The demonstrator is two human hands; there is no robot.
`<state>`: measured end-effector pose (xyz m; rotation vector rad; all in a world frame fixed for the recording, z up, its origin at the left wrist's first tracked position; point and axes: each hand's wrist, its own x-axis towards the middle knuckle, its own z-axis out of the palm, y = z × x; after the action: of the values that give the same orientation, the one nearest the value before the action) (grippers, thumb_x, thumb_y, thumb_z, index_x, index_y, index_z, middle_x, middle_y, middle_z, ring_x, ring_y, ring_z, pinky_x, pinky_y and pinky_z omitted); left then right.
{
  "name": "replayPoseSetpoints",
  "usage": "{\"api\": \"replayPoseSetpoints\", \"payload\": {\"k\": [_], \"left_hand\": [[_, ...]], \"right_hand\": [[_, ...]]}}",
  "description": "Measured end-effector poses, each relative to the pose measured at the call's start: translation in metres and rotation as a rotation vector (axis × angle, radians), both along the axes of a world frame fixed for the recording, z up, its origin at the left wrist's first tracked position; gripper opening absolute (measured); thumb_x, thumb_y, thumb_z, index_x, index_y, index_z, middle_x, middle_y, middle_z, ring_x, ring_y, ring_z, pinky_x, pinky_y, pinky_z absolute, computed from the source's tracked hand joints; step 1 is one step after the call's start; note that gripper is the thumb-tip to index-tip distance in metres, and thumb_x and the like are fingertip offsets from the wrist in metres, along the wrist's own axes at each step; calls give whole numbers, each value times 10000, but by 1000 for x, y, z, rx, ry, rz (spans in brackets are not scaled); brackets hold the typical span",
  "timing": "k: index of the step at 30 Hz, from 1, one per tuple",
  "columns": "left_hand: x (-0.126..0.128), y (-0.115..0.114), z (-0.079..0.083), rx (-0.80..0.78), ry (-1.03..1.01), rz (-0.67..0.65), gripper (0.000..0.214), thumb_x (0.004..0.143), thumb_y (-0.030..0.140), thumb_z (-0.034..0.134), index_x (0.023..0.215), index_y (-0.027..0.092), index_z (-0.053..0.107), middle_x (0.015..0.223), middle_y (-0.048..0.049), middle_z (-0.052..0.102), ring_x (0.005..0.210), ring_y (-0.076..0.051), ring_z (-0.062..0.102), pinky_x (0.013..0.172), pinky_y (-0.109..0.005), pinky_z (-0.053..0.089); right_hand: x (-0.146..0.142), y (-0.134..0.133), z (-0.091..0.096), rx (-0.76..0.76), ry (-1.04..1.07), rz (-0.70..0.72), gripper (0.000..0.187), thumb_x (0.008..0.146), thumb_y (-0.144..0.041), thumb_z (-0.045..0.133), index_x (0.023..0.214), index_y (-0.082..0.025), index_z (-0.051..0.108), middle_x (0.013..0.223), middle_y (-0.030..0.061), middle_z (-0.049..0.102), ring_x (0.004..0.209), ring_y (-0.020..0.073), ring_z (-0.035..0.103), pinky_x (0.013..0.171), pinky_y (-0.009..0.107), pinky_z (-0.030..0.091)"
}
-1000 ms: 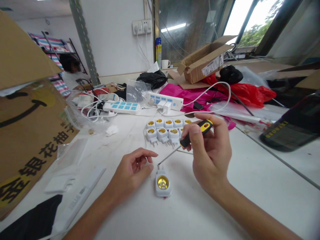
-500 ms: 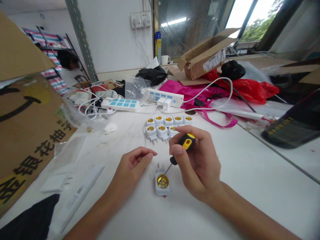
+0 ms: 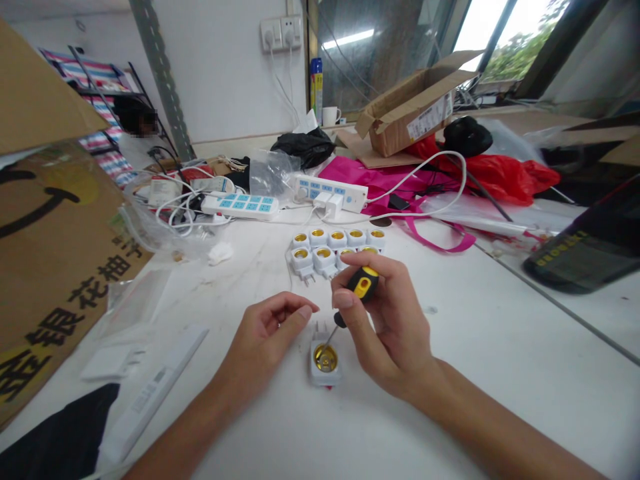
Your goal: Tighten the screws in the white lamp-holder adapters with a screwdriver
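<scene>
My R hand (image 3: 387, 320) is closed round a yellow-and-black screwdriver (image 3: 363, 285), thumb and fingers wrapped on the handle, shaft angled down to the white lamp-socket adapter (image 3: 325, 358) on the tabletop (image 3: 475, 347). Tip looks to be inside the adapter's brass socket, by the centre, tho hard to be sure from this angle. The adapter lies on its back, socket up, prongs pointing away from me, right under my R hand and just beside my L fingertips.

L hand (image 3: 270, 327) is half open, fingers loosely curled, holding nothing. Its fingertips (image 3: 307, 311) hover close to the adapter's prongs, no clear contact.

Further up, a group of matching adapters (image 3: 325, 250) sits in 2 rows w/ brass sockets up, the nearest ones partly behind my R hand. Past them are 2 white power strips w/ blue switches (image 3: 240, 207) (image 3: 330, 193), a clear plastic bag w/ white cables in it (image 3: 165, 213), and an open cardboard carton (image 3: 407, 117) on the far side, can't see inside. A big printed cardboard box (image 3: 55, 247) stands at far left, and a red plastic bag (image 3: 500, 173) lies at back right.
</scene>
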<state>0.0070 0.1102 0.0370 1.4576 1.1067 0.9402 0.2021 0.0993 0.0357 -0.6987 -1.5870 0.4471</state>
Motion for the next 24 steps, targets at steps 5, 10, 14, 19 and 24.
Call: {"api": "replayPoseSetpoints", "payload": {"k": [5,10,14,19,24], "left_hand": [[0,-3,-1,20,-53,-77,233,992,433,760,971,208,814,976,-53,801,962,-239,684,873,-328,520],[0,-7,1,14,-131,-179,171,991,368,771,950,208,814,955,-72,764,950,-252,688,932,-383,541],[-2,-10,2,14,-170,-231,160,959,370,806,937,212,825,915,-75,721,869,-243,670,933,-423,566],[-2,-12,-4,-1,-139,-252,162,923,377,875,946,221,834,967,-89,744,907,-253,703,847,-391,589],[1,-11,-7,-21,-174,-253,131,927,315,878,869,217,814,944,-63,773,867,-225,742,820,-361,600]], "right_hand": [[1,0,-1,11,-15,15,391,1102,-216,639,1464,-310,524,988,11,669,763,171,643,730,346,573],[3,0,-2,27,-40,35,438,1092,-195,645,1492,-311,511,986,16,648,765,172,620,720,343,562],[4,0,-2,27,-63,20,437,1088,-225,658,1493,-307,516,988,29,663,786,194,646,723,364,576],[3,-2,-1,27,-65,-8,429,1071,-249,705,1467,-313,551,952,20,696,807,210,688,745,372,602],[3,-1,-1,37,-82,-20,449,1058,-263,738,1465,-313,556,1017,34,708,832,207,713,762,375,615]]}}
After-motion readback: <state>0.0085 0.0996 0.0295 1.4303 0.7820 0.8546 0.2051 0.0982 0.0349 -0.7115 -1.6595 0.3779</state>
